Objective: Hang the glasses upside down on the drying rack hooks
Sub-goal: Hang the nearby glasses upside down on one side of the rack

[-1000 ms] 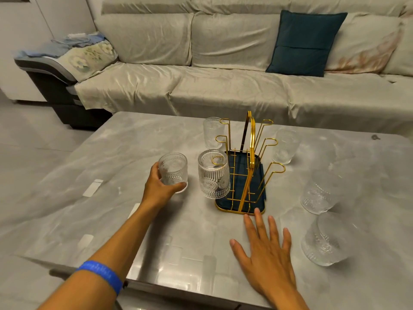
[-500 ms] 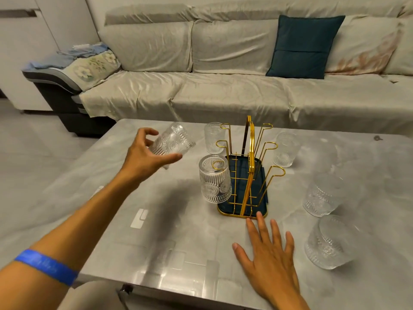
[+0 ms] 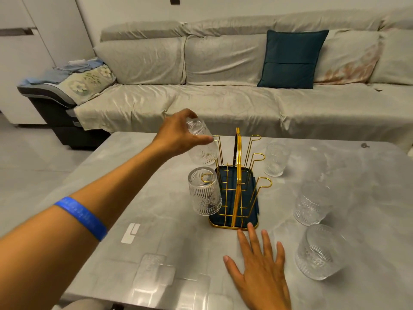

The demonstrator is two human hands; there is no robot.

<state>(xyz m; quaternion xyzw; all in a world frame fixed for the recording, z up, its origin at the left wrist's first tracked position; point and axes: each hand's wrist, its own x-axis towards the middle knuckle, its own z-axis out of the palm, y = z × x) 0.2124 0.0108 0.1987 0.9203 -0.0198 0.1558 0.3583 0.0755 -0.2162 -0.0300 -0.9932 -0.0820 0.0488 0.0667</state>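
Observation:
A gold wire drying rack (image 3: 238, 153) with a dark blue tray stands mid-table. One ribbed glass (image 3: 204, 194) hangs upside down on its front left hook. My left hand (image 3: 176, 136) grips another glass (image 3: 201, 142), bottom up and tilted, against the rear left hooks. I cannot tell if a further glass hangs behind it. My right hand (image 3: 259, 269) lies flat on the table with fingers spread, its fingertips at the tray's front rim. The three right-side hooks are bare.
Three loose glasses stand on the grey marble table (image 3: 145, 198) right of the rack: one far (image 3: 276, 158), one middle (image 3: 311, 205), one near (image 3: 319, 251). A covered sofa (image 3: 223, 104) with a teal cushion (image 3: 290, 59) runs behind the table.
My left hand has lifted the glass off the table, turned it bottom up and carried it up and right to the rack's left hooks. My right hand has stayed flat.

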